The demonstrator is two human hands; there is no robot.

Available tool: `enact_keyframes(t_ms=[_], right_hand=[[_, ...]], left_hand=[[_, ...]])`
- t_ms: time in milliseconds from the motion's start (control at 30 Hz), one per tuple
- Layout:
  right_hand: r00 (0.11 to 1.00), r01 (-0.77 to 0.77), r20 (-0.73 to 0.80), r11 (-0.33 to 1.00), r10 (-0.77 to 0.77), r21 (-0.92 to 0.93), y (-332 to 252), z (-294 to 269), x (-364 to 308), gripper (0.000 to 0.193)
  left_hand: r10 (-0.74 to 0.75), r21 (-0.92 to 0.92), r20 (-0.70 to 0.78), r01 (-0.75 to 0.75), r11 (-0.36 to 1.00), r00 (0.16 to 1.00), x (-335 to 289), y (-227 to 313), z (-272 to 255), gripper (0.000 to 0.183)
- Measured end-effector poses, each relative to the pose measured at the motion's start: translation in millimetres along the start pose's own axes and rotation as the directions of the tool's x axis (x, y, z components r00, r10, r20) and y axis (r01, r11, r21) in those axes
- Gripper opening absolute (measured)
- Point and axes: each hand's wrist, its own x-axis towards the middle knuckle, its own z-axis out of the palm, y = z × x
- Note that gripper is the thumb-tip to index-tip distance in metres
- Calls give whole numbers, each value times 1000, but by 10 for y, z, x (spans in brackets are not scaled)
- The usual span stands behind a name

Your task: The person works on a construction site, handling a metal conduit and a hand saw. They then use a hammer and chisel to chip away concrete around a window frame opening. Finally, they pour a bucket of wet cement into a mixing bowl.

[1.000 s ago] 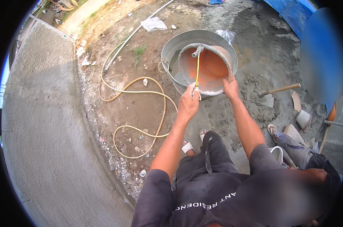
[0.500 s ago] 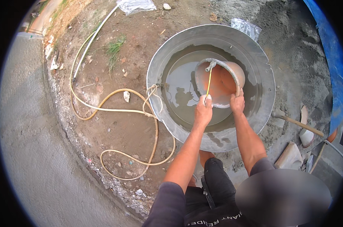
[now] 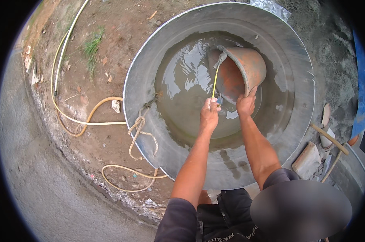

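A worn orange bucket (image 3: pixel 253 64) lies tilted in the murky water (image 3: pixel 182 109) of a large round metal tub (image 3: pixel 144 80). Its mouth faces left, and a grey crust covers the rim. My left hand (image 3: pixel 209 115) is closed around the bucket's thin yellow handle (image 3: pixel 215 80), in front of the mouth. Lower on the right side, my right hand (image 3: pixel 247 105) grips the bucket's rim, its fingers partly hidden. The bucket's underwater part cannot be made out.
A knotted rope (image 3: pixel 139 128) hangs over the tub's left wall. Beyond it, a pale hose (image 3: pixel 89 122) loops across dirt beside a concrete strip (image 3: pixel 33 161). To the right are a wooden handle (image 3: pixel 329 139), a dirty whitish block (image 3: pixel 307 161) and a blue sheet (image 3: pixel 361 88).
The bucket has tipped further over, its mouth turning from facing me toward the left. The tub now looks larger and closer. Both hands keep their hold.
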Motion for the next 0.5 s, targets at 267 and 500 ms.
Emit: enact_keyframes(t_ms=[267,500], right_hand=[[978,164,127,986,-163,6,-389,-36,-414,73],[906,100,388,975,-172,200,-601,-245,-873,59]], left_hand=[[-59,46,-101,64,997,993,-298,267,-416,34],[125,455,-68,-81,887,990,-906,1281,-829,33]])
